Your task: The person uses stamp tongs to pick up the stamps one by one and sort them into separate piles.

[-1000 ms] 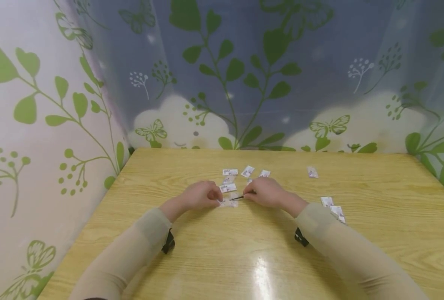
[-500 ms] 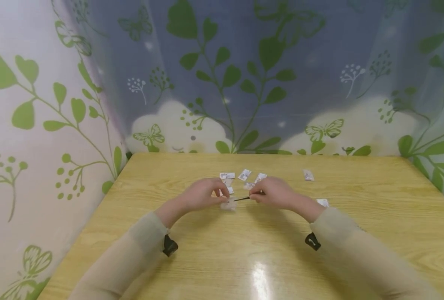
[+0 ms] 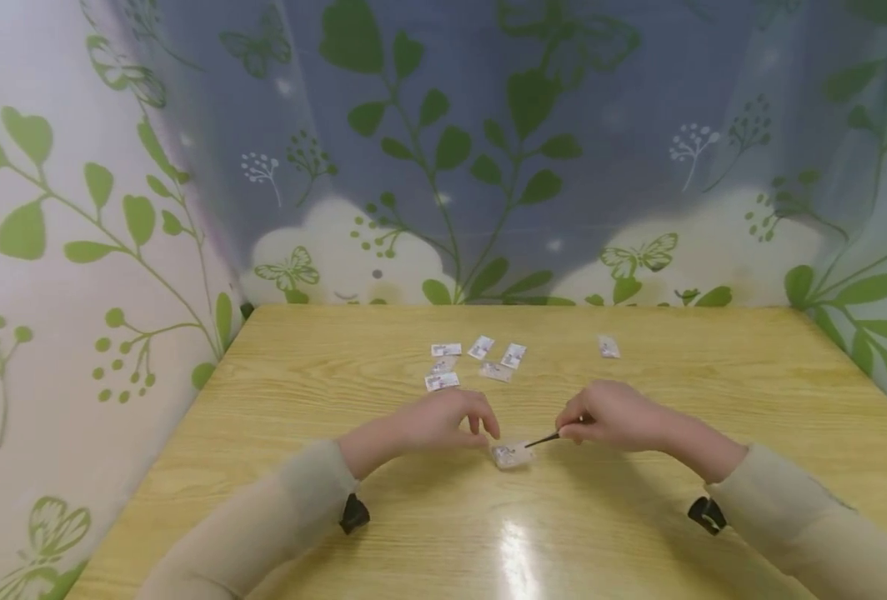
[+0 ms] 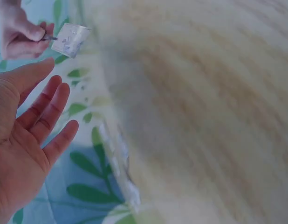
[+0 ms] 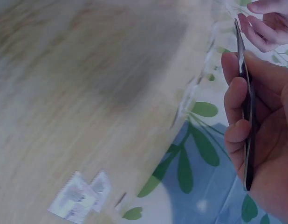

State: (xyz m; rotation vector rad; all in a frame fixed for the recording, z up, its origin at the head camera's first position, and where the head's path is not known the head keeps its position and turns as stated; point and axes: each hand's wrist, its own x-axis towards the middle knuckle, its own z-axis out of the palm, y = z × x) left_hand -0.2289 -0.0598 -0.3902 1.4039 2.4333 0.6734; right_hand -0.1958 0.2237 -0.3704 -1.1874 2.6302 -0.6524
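In the head view my right hand (image 3: 616, 417) holds dark metal tweezers (image 3: 543, 439), whose tips reach a small clear packet (image 3: 509, 456) with print on it. The left wrist view has this packet (image 4: 71, 40) up at the tweezers' tips, apart from my left hand (image 4: 30, 135). The fingers of that hand are spread and loosely bent, with nothing in them. Seen from the right wrist, the tweezers (image 5: 246, 102) lie between the right thumb and curled fingers; the packet is hard to make out there.
Several small printed packets lie beyond the hands, among them a white one (image 3: 446, 350), another one (image 3: 495, 372) and a lone one (image 3: 608, 347) farther right. Two overlapping packets (image 5: 74, 198) show in the right wrist view. A patterned curtain (image 3: 443, 167) stands behind the wooden table (image 3: 323, 333).
The right hand has drawn back to the right and nearer me, the packet moving with the tweezers. My left hand, earlier at the packet, has followed to the right and now stands apart from it.
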